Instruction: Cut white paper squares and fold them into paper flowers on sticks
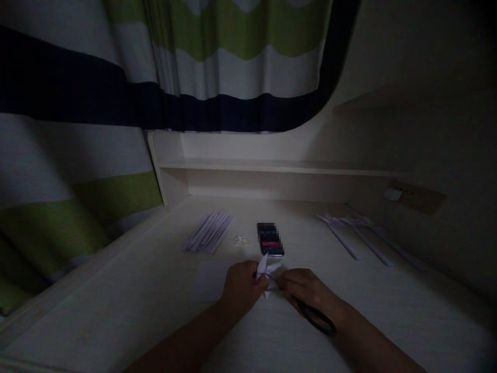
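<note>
A folded white paper pinwheel point(267, 268) is pinched in the fingers of my left hand point(244, 286), its pointed vanes sticking up and out. My right hand point(306, 286) is closed around a pair of scissors with a black loop handle point(322, 322). The thin blade reaches left toward the lower part of the pinwheel; whether it touches the paper I cannot tell. Under and beside my left hand lies a flat white paper sheet point(207, 281). Just beyond the pinwheel is a dark phone point(271, 239), its screen partly pixelated.
A bundle of thin white paper sticks point(209, 232) lies at the left, with small white scraps point(240, 239) beside it. Several longer white sticks point(361, 233) lie at the right. A low shelf point(272, 166) runs along the back, below a striped curtain point(240, 72).
</note>
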The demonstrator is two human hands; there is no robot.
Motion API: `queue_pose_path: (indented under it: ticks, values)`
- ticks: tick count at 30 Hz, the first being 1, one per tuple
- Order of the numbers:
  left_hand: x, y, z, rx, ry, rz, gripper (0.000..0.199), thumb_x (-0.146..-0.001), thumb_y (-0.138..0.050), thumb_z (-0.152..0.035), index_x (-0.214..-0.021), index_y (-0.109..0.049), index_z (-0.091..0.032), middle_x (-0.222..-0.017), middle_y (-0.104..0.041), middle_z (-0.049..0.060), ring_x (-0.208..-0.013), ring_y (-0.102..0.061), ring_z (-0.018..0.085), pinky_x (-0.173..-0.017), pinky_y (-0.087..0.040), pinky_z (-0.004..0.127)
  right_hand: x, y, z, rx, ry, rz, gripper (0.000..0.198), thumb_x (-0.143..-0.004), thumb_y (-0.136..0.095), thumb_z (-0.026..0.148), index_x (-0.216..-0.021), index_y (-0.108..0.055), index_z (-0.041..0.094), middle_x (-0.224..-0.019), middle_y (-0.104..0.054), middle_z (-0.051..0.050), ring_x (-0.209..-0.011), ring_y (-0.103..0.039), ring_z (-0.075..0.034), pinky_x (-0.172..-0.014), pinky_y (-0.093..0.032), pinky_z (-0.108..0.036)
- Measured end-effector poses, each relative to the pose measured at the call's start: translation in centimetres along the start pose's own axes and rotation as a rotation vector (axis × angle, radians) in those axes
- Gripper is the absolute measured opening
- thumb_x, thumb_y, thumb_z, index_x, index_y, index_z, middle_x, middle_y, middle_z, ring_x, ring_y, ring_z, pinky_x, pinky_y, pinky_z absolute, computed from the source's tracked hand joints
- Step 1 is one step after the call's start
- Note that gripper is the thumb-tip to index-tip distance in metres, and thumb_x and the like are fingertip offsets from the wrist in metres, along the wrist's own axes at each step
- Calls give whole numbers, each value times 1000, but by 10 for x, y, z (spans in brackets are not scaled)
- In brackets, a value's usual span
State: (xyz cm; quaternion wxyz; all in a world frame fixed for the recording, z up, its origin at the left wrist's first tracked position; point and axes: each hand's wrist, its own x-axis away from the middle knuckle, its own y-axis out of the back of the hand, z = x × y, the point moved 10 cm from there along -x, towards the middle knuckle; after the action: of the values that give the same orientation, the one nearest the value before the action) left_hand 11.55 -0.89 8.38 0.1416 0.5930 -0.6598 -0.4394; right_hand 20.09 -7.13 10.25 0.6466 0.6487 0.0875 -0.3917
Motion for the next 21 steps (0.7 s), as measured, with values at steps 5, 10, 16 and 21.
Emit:
queue_pose_path:
  ticks: [5, 10, 16, 21]
  values:
    - [-3, -5, 4, 39, -8, 68, 15, -62, -48, -22, -52, -55, -15, -45, -47, -4, -45, -42, 9, -45, -26, 19, 1, -4, 3, 46, 24, 6, 20, -85, -38, 22, -74, -54, 16, -67, -57, -5, -58, -52, -12, -55, -42, -24]
    - [-2, 3, 4, 74, 26, -22, 16, -65, -47, -24, -52, -54, -15, -46, -49, -3, -45, -43, 9, -44, -27, 19, 8, 5, -25, -263, -372, -298, 12, -78, -48, 19, -74, -59, 16, -60, -57, -2, -51, -51, -12, -48, -41, -23]
    - [5, 19, 0, 27, 13, -213, 15, -68, -48, -24, -57, -54, -16, -51, -52, -2, -46, -46, 9, -47, -31, 19, 39, -25, -56, -828, -1005, -671, 26, -72, -56, 33, -52, -50, 17, -37, -47, 4, -32, -42, -8, -33, -32, -19]
    - [8, 19, -13, -20, -129, -257, 13, -70, -46, -19, -63, -56, -15, -60, -57, 1, -55, -51, 10, -55, -36, 19, 44, -42, -57, -1104, -1080, -808, 25, -68, -59, 32, -52, -50, 16, -39, -46, 4, -37, -45, -9, -39, -36, -19]
